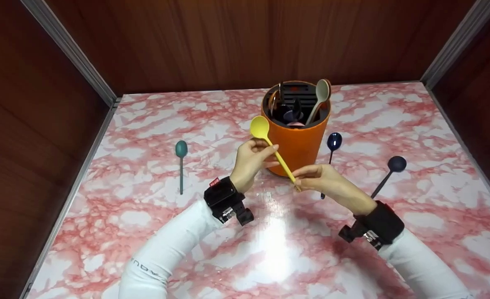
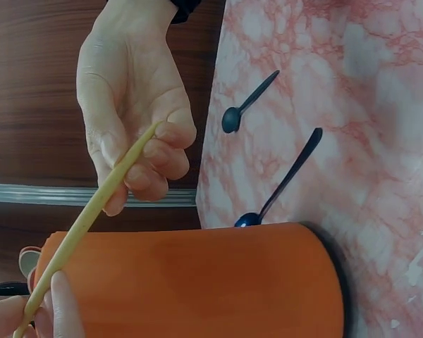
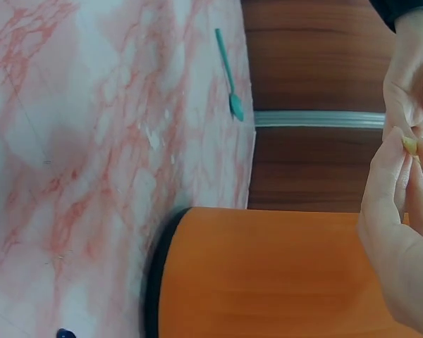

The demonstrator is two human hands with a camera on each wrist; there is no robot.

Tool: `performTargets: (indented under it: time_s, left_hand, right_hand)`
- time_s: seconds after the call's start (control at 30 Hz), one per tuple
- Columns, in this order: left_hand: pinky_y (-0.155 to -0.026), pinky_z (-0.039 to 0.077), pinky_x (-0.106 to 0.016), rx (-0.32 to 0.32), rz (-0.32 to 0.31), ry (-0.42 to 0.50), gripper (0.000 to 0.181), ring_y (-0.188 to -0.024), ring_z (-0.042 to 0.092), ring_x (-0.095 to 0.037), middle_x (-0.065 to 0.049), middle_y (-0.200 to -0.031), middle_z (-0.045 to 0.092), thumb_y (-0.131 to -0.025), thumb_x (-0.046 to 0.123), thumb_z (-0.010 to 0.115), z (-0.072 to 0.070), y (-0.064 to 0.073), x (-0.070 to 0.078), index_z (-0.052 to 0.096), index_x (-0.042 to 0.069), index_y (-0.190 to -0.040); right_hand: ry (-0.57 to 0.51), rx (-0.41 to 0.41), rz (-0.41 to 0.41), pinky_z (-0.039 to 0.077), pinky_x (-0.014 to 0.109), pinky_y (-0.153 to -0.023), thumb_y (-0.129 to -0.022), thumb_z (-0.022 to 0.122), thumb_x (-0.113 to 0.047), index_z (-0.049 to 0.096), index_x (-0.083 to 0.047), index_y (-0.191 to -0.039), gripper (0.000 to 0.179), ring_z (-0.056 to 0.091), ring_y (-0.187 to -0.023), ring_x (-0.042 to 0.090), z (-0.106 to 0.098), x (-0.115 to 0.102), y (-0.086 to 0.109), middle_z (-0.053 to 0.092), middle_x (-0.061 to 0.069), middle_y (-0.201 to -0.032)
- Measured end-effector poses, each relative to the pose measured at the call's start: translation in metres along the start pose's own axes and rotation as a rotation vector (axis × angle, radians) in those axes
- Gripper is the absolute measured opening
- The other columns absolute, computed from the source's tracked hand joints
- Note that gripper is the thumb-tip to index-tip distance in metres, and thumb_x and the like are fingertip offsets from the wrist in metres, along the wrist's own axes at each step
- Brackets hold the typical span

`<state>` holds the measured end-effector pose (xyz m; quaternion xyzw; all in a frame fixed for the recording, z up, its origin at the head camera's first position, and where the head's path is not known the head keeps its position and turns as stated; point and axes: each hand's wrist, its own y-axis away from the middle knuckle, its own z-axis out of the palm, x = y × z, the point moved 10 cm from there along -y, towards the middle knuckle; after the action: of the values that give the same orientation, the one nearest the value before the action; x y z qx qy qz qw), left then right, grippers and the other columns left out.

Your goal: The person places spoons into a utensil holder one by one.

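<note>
A yellow spoon [image 1: 259,127] is held in the air in front of an orange utensil holder [image 1: 296,147], its bowl up and to the left. The left hand [image 1: 251,160] pinches its handle just below the bowl. At the lower end of the handle, the right hand [image 1: 326,182] pinches it between thumb and fingers. In the left wrist view the yellow handle [image 2: 92,211] runs slantwise between both hands. The right wrist view shows only the tip of the handle [image 3: 409,145] at the right hand's fingertips.
Inside the holder stand several utensils, among them a pale grey-green spoon [image 1: 322,91]. A teal spoon [image 1: 181,148] lies on the marbled table at left. A dark blue spoon [image 1: 334,141] and a black round-headed spoon [image 1: 397,164] lie at right. Wooden panels enclose the table.
</note>
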<state>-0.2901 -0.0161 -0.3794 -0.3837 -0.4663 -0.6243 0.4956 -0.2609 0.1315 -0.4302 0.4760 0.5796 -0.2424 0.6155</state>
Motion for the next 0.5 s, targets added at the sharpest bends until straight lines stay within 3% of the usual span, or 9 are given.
performTargets:
  time_s: [0.13, 0.33, 0.5]
  left_hand:
    - [-0.075, 0.06, -0.038, -0.003, 0.014, 0.001, 0.013, -0.061, 0.061, -0.011, -0.003, -0.077, 0.056, -0.085, -0.003, 0.061, 0.001, 0.001, 0.006, 0.051, -0.002, -0.093]
    - [-0.07, 0.061, -0.033, -0.004, 0.04, 0.002, 0.013, -0.06, 0.061, -0.011, -0.003, -0.076, 0.056, -0.085, -0.003, 0.061, 0.002, 0.001, 0.016, 0.051, -0.003, -0.093]
    - [-0.073, 0.06, -0.037, -0.017, 0.065, -0.007, 0.012, -0.06, 0.061, -0.01, -0.003, -0.077, 0.056, -0.085, -0.002, 0.061, 0.004, 0.001, 0.026, 0.052, -0.002, -0.093]
  right_hand:
    - [0.028, 0.012, 0.006, 0.053, 0.028, -0.087, -0.083, 0.069, -0.026, 0.061, 0.0, -0.115, 0.041, 0.065, -0.087, 0.013, -0.001, -0.003, -0.001, 0.068, -0.005, -0.092]
    - [0.01, 0.004, -0.04, 0.055, 0.026, -0.085, -0.086, 0.066, -0.02, 0.061, 0.002, -0.114, 0.036, 0.064, -0.083, 0.009, -0.002, -0.013, 0.0, 0.069, -0.007, -0.087]
    - [0.012, 0.009, -0.06, 0.053, 0.023, -0.083, -0.087, 0.064, -0.018, 0.058, 0.007, -0.117, 0.039, 0.062, -0.081, 0.007, -0.005, -0.021, 0.001, 0.068, -0.009, -0.086]
